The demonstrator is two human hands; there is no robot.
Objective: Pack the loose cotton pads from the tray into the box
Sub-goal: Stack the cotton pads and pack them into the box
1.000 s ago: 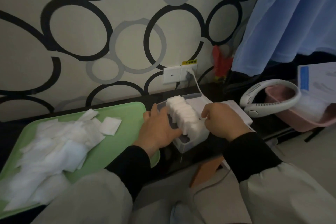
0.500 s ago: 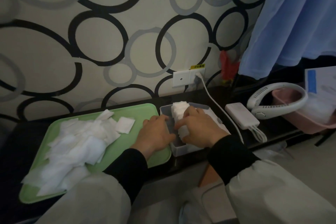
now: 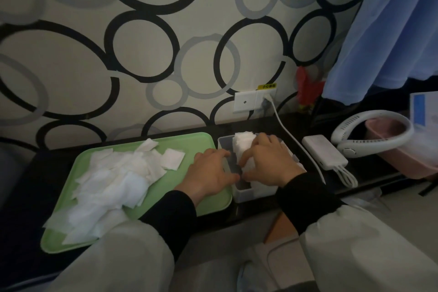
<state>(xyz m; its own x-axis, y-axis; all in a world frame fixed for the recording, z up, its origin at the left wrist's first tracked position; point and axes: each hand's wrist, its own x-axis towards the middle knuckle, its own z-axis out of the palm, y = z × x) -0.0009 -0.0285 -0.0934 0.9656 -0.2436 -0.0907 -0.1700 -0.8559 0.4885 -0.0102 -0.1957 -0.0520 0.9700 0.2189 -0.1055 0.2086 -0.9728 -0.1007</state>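
Note:
A clear plastic box (image 3: pixel 251 193) stands on the dark counter just right of the green tray (image 3: pixel 189 142). Inside it lies a row of white cotton pads (image 3: pixel 244 142). My right hand (image 3: pixel 270 161) covers that row from above, fingers curved over it. My left hand (image 3: pixel 211 170) lies on the box's left wall at the tray's right edge, fingers curled on the rim. A loose heap of cotton pads (image 3: pixel 113 180) fills the tray's left and middle, with one single pad (image 3: pixel 172 158) set apart.
A white power bank (image 3: pixel 324 152) with cables lies right of the box, its white cord (image 3: pixel 291 140) running up to the wall socket (image 3: pixel 254 101). Further right a white neck fan (image 3: pixel 374 135) rests on a pink basin (image 3: pixel 407 168). Blue cloth hangs at top right.
The row of pads, held above the box a second ago, is now down inside it. Both hands lowered with it and stay at the box.

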